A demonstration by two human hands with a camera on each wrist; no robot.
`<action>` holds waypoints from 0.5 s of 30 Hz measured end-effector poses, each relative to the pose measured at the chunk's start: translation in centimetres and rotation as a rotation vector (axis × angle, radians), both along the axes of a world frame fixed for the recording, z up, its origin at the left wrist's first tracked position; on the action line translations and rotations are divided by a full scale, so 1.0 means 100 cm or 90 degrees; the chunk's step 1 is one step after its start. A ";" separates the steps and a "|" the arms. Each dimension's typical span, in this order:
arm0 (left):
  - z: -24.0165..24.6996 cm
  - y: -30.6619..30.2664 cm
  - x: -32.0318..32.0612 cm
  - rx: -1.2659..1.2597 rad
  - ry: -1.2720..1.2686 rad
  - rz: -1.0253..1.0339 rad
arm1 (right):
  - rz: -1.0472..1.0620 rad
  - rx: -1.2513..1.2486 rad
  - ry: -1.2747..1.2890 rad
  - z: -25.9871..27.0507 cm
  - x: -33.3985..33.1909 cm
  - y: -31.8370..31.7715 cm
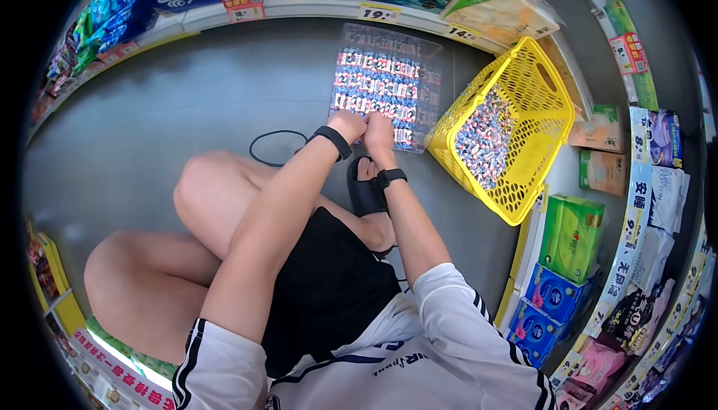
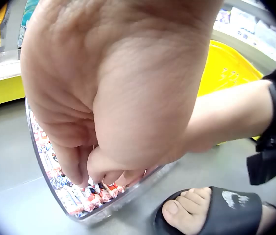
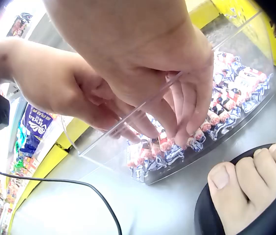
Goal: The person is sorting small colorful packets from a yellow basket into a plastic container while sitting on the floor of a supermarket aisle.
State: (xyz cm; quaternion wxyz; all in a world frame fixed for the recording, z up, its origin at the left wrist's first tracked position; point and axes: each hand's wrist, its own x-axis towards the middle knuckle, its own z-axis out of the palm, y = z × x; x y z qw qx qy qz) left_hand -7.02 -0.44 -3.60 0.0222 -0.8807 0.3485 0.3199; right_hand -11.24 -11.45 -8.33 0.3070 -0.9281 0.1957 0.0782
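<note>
Both hands reach into a clear plastic box (image 1: pixel 430 81) on the floor, where wrapped candies (image 1: pixel 378 73) lie in neat rows. My right hand (image 3: pixel 138 54) passes over the near wall, its fingertips down among the candies (image 3: pixel 231 95) of the front row. Beside it, my left hand (image 3: pixel 54 83) points its fingers at the same row, partly behind the see-through wall. In the left wrist view the left hand (image 2: pixel 113 88) fills the middle, with thumb and finger tips close together over the candies (image 2: pixel 86 198). I cannot tell whether either hand pinches a candy.
Right of the box, a tilted yellow basket (image 1: pixel 550 114) holds a heap of loose wrapped candies (image 1: pixel 486 141). Shelves of tissue packs (image 1: pixel 572 238) curve round behind and right. A sandalled foot (image 1: pixel 366 182) stands close to the box; a black cable (image 3: pixel 74 181) lies on the floor.
</note>
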 end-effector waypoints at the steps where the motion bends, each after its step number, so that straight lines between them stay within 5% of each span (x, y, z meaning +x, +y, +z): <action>1: 0.003 -0.001 0.000 0.019 0.011 0.004 | 0.000 -0.001 -0.001 0.002 -0.002 0.002; 6: -0.003 0.001 0.000 0.047 -0.002 -0.041 | -0.079 -0.006 0.006 0.009 -0.003 0.005; 15: -0.003 0.001 -0.001 0.104 0.000 -0.054 | -0.025 0.083 0.144 0.014 0.002 -0.004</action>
